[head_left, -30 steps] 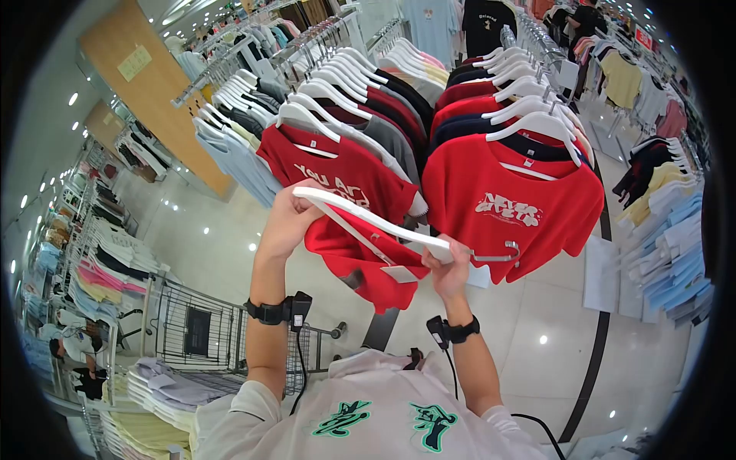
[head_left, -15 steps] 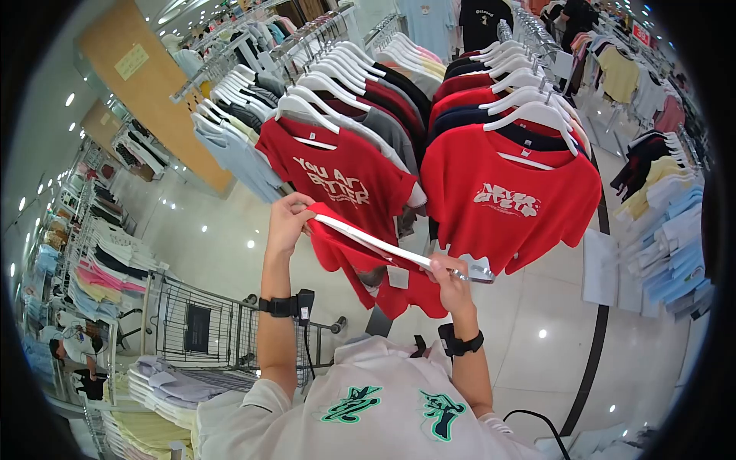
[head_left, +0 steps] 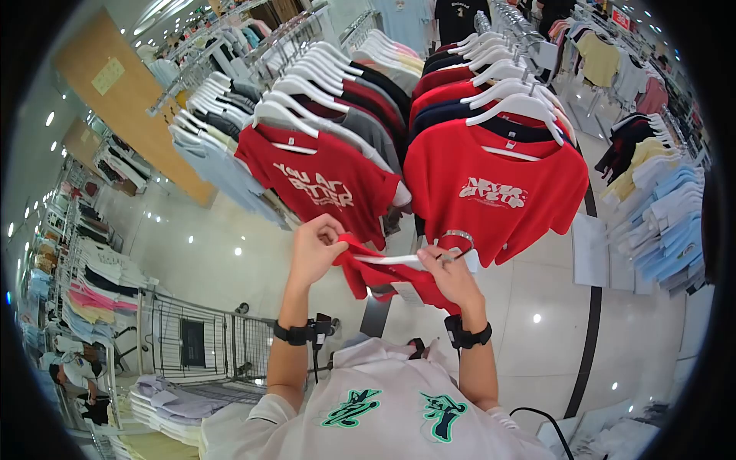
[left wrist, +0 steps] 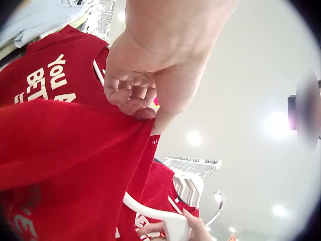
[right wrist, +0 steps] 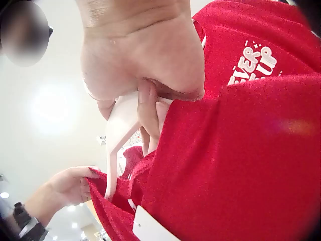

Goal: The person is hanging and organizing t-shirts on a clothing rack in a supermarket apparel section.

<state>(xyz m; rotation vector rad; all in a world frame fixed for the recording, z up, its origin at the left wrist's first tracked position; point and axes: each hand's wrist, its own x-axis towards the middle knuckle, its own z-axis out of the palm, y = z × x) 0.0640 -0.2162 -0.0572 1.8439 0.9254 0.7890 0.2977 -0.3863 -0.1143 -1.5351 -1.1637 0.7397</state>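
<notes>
My left hand point(head_left: 314, 249) pinches the shoulder edge of a red T-shirt point(left wrist: 75, 150) between thumb and fingers, drawing the cloth up to a point. A white hanger point(head_left: 391, 260) sits partly inside the shirt's neck, its near end beside the pinched cloth. My right hand point(head_left: 454, 277) grips the hanger around its middle, close to the metal hook. In the right wrist view, the thumb and fingers wrap the white hanger point(right wrist: 123, 120), and a white paper tag point(right wrist: 150, 228) hangs at the neckline. The shirt's lower part drops below both hands.
Just beyond hang a dark red "You Are Better" shirt point(head_left: 314, 180) and a red "Never Give Up" shirt point(head_left: 498, 184), fronting two full rows. A wire shopping cart point(head_left: 192, 337) stands at the left, near stacked folded clothes point(head_left: 165, 406). More garments point(head_left: 675, 222) hang at right.
My left hand has shifted from the hanger's end to the shirt's shoulder cloth and moved right, nearer the right hand. The hook has swung from pointing right to pointing up.
</notes>
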